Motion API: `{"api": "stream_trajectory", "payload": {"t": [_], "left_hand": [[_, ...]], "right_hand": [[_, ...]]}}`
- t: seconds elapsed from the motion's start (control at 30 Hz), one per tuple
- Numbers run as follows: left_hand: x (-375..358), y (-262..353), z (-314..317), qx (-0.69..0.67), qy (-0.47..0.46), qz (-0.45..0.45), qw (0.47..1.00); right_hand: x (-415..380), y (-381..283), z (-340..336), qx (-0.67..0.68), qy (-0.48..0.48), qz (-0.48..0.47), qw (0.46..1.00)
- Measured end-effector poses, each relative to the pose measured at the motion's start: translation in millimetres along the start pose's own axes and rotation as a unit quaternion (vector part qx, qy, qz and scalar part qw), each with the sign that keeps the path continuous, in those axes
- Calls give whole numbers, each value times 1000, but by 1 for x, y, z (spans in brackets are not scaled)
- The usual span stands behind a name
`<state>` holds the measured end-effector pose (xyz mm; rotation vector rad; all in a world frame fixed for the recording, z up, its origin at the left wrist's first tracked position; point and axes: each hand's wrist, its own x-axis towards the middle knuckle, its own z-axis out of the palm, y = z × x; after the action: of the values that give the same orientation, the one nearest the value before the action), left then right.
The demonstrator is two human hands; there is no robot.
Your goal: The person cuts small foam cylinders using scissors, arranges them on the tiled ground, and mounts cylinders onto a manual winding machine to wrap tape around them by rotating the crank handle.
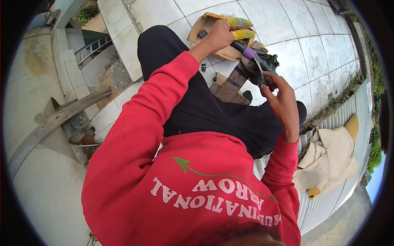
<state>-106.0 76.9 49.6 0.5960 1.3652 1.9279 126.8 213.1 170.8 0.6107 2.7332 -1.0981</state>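
My left hand (219,37) is closed at the near end of a yellow piece with two prongs (241,35), whose kind I cannot make out. Right below it runs a dark tube (237,45) with a purple section (248,53). Whether the hand also grips this tube is hidden. My right hand (281,96) is closed around the dark handles of what look like scissors (262,80). Their thin metal blades point up toward the purple section. Under and behind the tube is a dark green metal part (270,63), partly covered.
An open cardboard box (201,26) lies beyond my left hand. Between my knees stands a worn wooden block (230,88). Small black pieces (203,67) lie on the tiles. A wooden beam (57,119) is at left; a beige cloth (328,158) covers corrugated sheeting (328,209) at right.
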Motion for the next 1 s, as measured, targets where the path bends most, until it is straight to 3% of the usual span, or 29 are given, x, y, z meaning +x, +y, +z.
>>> {"api": "stream_trajectory", "payload": {"t": [0.17, 0.43, 0.6, 0.7, 0.73, 0.77, 0.83, 0.9, 1.0], "left_hand": [[2, -3, -2, 7, -6, 3, 1000], [1, 0, 0, 34, -2, 7, 999], [0, 1, 3, 12, 30, -12, 999], [1, -7, 2, -7, 52, -11, 999], [4, -11, -1, -7, 51, -11, 999], [6, -16, -4, -77, 63, -29, 995], [7, -21, -8, -148, 67, -49, 986], [3, -22, -17, -387, 82, -127, 910], [-13, -30, -16, -325, 83, -193, 922]], "right_hand": [[37, -2, -2, -72, -18, -16, 997], [48, 6, 3, -15, -16, -57, 998], [20, 0, 7, 3, 34, -24, 999], [-12, -12, 32, 20, 3, -73, 997], [-18, -3, 49, 10, -40, -52, 998], [-25, 10, 70, 0, -83, -27, 996], [-33, 25, 109, -71, -58, -65, 994], [-38, 38, 132, -54, -41, -72, 995], [-39, 39, 137, -47, -1, -165, 985]]}}
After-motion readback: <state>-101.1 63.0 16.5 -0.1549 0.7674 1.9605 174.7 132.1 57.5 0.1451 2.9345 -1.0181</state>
